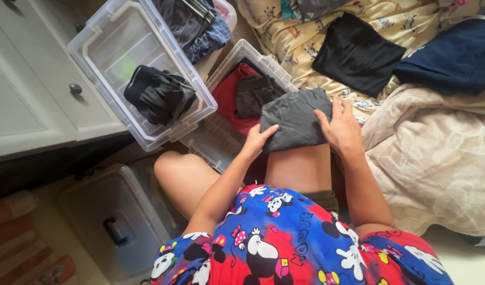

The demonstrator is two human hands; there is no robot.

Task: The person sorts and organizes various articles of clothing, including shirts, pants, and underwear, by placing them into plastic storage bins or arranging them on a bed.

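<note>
From the head view, your left hand [257, 138] and right hand [340, 129] lay flat, fingers spread, pressing a folded grey garment [294, 119] on your knee, just beside the open bin [221, 138] at the bed's edge. That bin already held a red piece [229, 97] and a dark one [255, 92], and the upper bin [121, 42] left of it a black bundle [159, 94]. By my reckoning you were midway: a black top [357, 53] and navy one [453, 55] remained on the bed [300, 39] right of it.
</note>
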